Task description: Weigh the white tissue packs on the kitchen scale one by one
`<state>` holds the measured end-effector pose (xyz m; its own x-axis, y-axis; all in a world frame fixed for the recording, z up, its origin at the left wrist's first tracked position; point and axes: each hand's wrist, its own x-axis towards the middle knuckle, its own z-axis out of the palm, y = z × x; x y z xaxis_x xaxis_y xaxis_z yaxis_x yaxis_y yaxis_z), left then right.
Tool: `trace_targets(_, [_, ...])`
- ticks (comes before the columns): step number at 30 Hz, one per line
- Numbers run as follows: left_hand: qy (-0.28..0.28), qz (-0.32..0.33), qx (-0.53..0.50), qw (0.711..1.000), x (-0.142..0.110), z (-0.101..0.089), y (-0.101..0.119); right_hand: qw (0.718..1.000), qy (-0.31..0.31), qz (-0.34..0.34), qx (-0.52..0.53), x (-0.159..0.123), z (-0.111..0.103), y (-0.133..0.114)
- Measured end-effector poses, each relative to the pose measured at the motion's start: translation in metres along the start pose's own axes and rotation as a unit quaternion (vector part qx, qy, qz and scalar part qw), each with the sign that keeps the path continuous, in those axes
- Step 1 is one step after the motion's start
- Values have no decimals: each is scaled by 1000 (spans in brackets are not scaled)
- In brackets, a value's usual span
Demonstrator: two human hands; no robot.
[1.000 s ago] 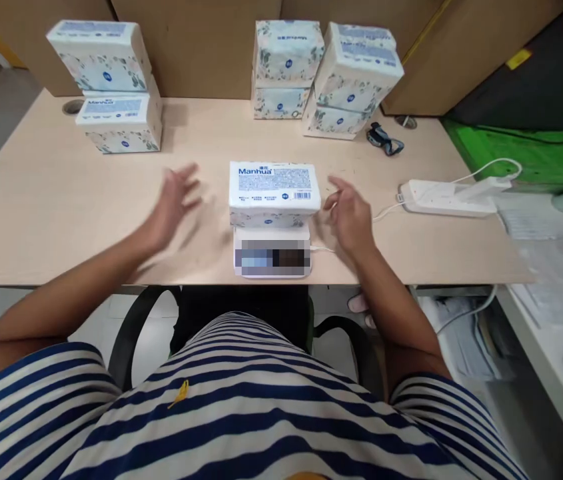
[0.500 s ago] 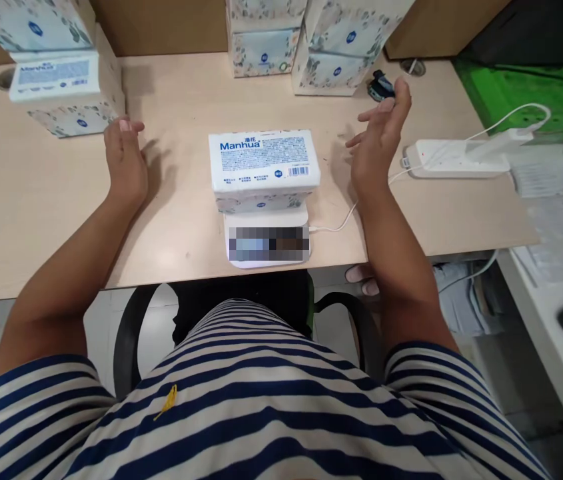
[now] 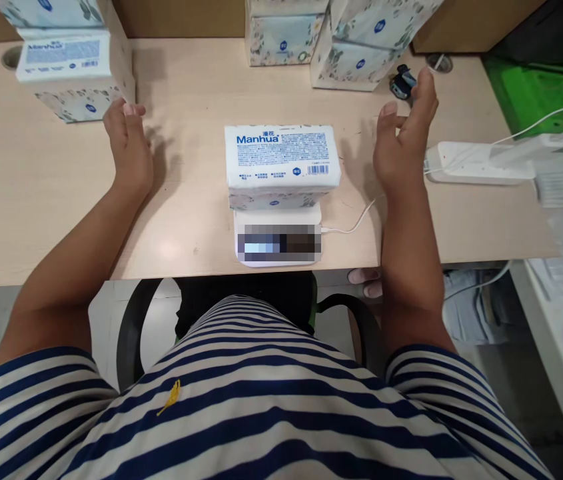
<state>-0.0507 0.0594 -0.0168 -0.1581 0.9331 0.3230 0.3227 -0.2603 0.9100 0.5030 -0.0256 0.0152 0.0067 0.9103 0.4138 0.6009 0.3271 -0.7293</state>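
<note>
A white tissue pack (image 3: 281, 157) printed "Manhua" lies across a flat white device (image 3: 281, 217), which looks like a small scale; its front panel is pixelated. My left hand (image 3: 130, 147) is left of this pack, apart from it, with loosely bent fingers and nothing held. It is near the front right corner of a stacked tissue pack (image 3: 74, 100). On the other side, my right hand (image 3: 404, 137) is open and empty, thumb spread from the fingers. Just beyond its fingers lies a small dark object (image 3: 402, 83) that I cannot identify.
More tissue packs (image 3: 286, 43) are stacked at the back of the wooden table (image 3: 186, 220). A white power strip (image 3: 481, 162) with a plug and cables lies at the right. A thin cable (image 3: 348, 231) runs from the device toward my right wrist. Brown cardboard (image 3: 186, 17) stands behind.
My right hand has turned, its thumb now apart from the fingers. My left hand has barely moved. The view has shifted slightly, and the tissue pack still rests on the device.
</note>
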Motion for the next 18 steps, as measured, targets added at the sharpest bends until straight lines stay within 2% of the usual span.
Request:
trace_targets(3, [27,-37,-2,999,1,1,3,1000,-20,-14,-6,0,1,-11])
trace_targets(8, [23,-22,-15,999,-1,2,4,998,50,19,-21,-1,0,-14])
trace_targets(16, [12,-53,0,999,0,3,7,999,35,8,-2,2,-1,-2])
trace_targets(18, [0,-30,-9,1000,-3,2,11,999,49,2,-13,3,0,2])
